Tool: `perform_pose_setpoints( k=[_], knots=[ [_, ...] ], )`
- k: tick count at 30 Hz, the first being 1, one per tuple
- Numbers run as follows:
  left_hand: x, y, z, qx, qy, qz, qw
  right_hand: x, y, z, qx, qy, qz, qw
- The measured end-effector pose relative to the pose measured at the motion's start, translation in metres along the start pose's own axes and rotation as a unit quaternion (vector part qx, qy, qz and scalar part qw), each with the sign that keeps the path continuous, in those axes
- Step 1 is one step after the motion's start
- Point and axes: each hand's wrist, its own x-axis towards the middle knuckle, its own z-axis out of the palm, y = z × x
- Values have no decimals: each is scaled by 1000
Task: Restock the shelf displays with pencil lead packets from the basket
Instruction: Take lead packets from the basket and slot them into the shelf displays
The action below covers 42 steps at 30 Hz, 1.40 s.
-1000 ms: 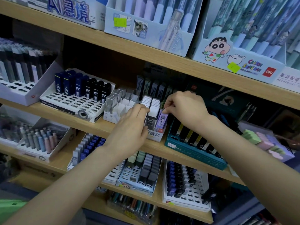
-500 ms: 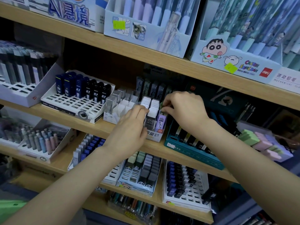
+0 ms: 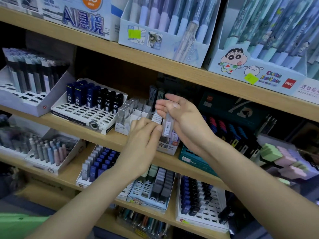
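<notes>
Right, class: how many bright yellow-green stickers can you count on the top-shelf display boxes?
2. The left sticker is on the pale blue pen box; the right sticker is on the cartoon box. Others may be hidden.

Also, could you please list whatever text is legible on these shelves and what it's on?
"AI悬境": white box, top shelf.
"CRAYON SHINCHAN", "deli": cartoon pen box.
"0.3": dark lead cases.
"HB": lead packets, lower shelf.
"容量": white display box, middle shelf.
Too blurred: print on the clear packet in the right hand.
</notes>
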Motion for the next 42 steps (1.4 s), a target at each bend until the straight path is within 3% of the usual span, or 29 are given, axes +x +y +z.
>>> perform_pose_setpoints(
  k=[4,7,10,13,16,18,22,24,30,35,42],
  knots=[
    [-6,0,-11,-156,-32,-81,984,-2,7,4,48,-29,-6,998],
    [-10,-6,-19,-139,-4,-82,987,-2,9,4,-114,-20,-42,992],
    [-10,-16,-30,-130,56,-99,985,1,10,2,-266,14,-103,958],
    [-4,-25,-42,-119,105,-99,982,4,13,4,-253,-7,-58,966],
    [7,-34,-50,-66,117,-75,988,11,14,11,-114,-12,4,993],
    [15,-40,-54,-6,113,-56,992,23,16,13,-92,33,-10,995],
    [29,-55,-59,109,53,-25,992,54,25,15,-200,140,-88,966],
    [32,-61,-60,178,18,0,984,67,28,18,-260,151,-95,949],
    [30,-68,-61,206,14,26,978,88,32,35,-349,70,-111,928],
    [30,-72,-61,196,8,23,980,91,27,43,-445,2,-161,881],
    [31,-70,-60,201,7,24,979,93,18,45,-512,-53,-144,845]
  ],
)
